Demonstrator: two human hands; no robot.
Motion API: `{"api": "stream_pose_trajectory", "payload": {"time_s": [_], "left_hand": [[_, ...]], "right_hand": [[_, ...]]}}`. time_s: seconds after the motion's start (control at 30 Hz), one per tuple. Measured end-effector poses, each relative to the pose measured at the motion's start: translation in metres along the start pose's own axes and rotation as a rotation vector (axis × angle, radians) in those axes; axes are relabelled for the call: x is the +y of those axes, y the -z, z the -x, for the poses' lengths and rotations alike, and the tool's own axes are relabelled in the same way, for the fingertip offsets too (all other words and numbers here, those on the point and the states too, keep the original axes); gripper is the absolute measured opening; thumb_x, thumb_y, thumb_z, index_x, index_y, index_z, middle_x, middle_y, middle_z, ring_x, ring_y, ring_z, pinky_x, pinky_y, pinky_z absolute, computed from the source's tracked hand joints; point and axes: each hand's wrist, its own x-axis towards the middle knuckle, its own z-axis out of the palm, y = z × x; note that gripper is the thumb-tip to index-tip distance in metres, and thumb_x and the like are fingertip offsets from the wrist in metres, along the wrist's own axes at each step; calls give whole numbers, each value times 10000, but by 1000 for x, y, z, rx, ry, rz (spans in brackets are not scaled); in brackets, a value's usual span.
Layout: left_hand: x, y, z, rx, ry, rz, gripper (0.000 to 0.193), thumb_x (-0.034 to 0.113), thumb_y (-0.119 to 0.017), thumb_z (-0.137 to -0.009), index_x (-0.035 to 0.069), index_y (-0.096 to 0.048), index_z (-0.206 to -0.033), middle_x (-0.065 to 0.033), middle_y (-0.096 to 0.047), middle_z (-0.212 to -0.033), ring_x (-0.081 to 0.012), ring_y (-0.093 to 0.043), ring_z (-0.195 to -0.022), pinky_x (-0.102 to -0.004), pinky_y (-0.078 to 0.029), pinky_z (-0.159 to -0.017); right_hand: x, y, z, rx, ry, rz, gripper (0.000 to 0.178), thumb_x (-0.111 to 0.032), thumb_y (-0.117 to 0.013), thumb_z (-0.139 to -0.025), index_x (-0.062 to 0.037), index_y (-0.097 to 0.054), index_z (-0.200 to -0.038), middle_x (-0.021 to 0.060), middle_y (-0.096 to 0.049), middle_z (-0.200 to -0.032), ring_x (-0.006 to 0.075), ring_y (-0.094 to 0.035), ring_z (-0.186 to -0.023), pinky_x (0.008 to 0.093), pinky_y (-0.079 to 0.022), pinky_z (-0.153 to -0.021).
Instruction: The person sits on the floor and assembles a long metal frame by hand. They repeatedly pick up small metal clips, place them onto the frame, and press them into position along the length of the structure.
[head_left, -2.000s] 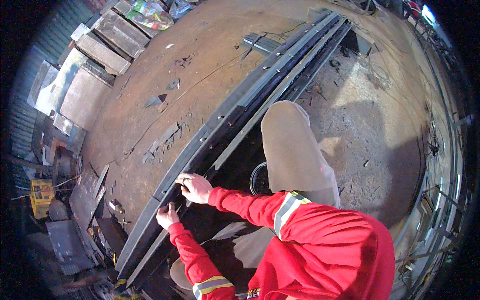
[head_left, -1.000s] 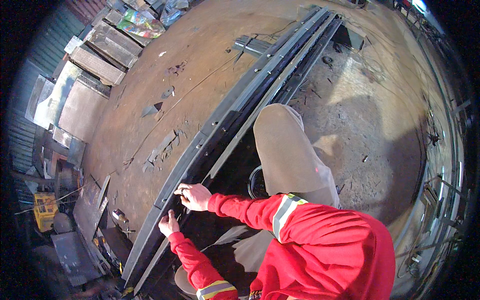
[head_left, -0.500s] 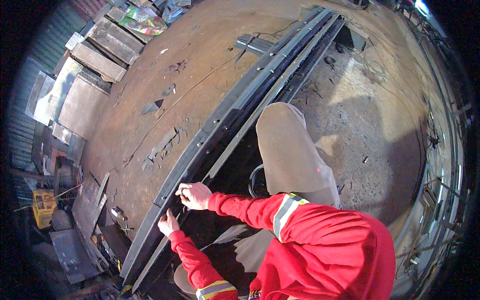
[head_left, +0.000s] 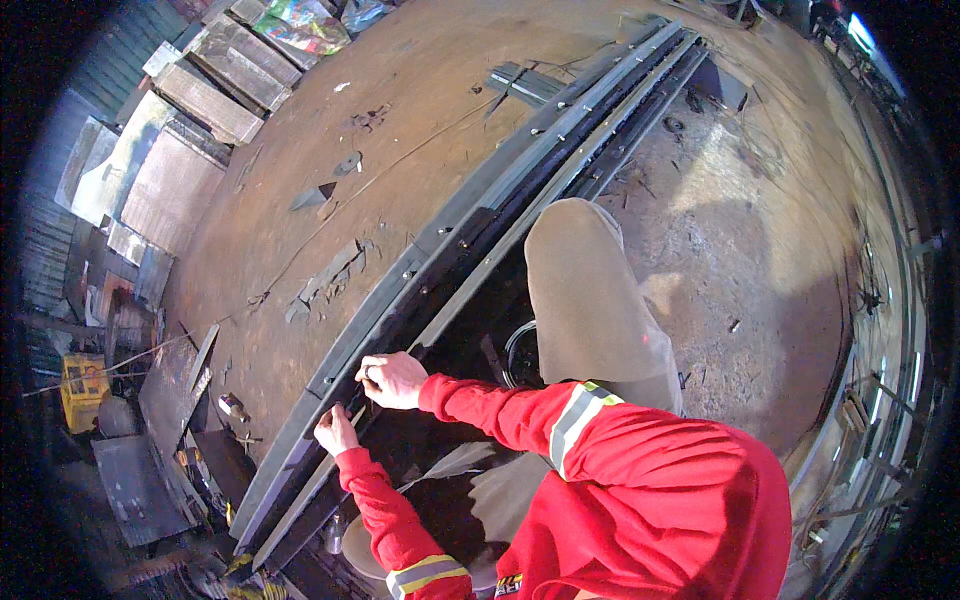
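Observation:
A long dark metal frame (head_left: 470,262) of parallel rails runs diagonally from lower left to upper right, with several small shiny bolts (head_left: 446,231) along it. My right hand (head_left: 393,380) is over the frame's near part, fingers curled and pinched together; what lies between them is too small to make out. Just below and left of it, my left hand (head_left: 336,430) is closed at the same rails, thumb and fingers pressed together. Anything in its grip is hidden. Both red sleeves reach in from the lower right, and my bent knee (head_left: 585,290) stands beside the frame.
Short grey metal strips (head_left: 527,84) lie beyond the frame on the brown floor, with dark scraps (head_left: 330,280) and a thin cable nearby. Boxes and panels (head_left: 172,185) line the left wall. A yellow case (head_left: 84,392) stands at far left. A coiled black hose (head_left: 518,355) lies beside my knee.
The view has shifted slightly, so the frame and floor appear a little farther right. Both hands stay at nearly the same spot on the rails, still closed.

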Motion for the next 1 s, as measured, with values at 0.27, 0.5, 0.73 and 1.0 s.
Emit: {"api": "stream_pose_trajectory", "payload": {"time_s": [0.27,0.5,0.73,1.0], "left_hand": [[-9,-5,-3,193,-40,-171,192,160,-726,-747,-27,-685,-755,-116,-666,-661,-189,-623,-586,-328,-498,-602],[5,-23,8,253,-143,-177,162,96,-764,-672,2,-640,-719,-105,-660,-685,-208,-619,-610,-344,-503,-630],[-13,-7,2,318,-84,-371,357,300,-641,-788,-56,-635,-765,-194,-658,-740,-320,-628,-694,-399,-487,-697],[-33,-10,-14,-2,16,-54,289,178,-626,-867,-74,-605,-727,-92,-630,-671,-142,-563,-552,-291,-467,-537]], "right_hand": [[-4,-1,-2,-67,-17,51,143,-213,-585,-786,-99,-661,-830,58,-630,-843,272,-638,-710,397,-521,-647],[-48,80,3,-29,-118,-316,222,-100,-613,-774,-18,-631,-980,106,-620,-819,256,-623,-729,368,-499,-698],[-29,369,31,565,-342,179,92,-75,-631,-821,-26,-703,-850,55,-689,-784,110,-626,-703,282,-508,-648],[295,472,31,589,-693,840,210,-233,-677,-747,-103,-708,-908,139,-679,-909,307,-609,-960,390,-462,-899]]}}
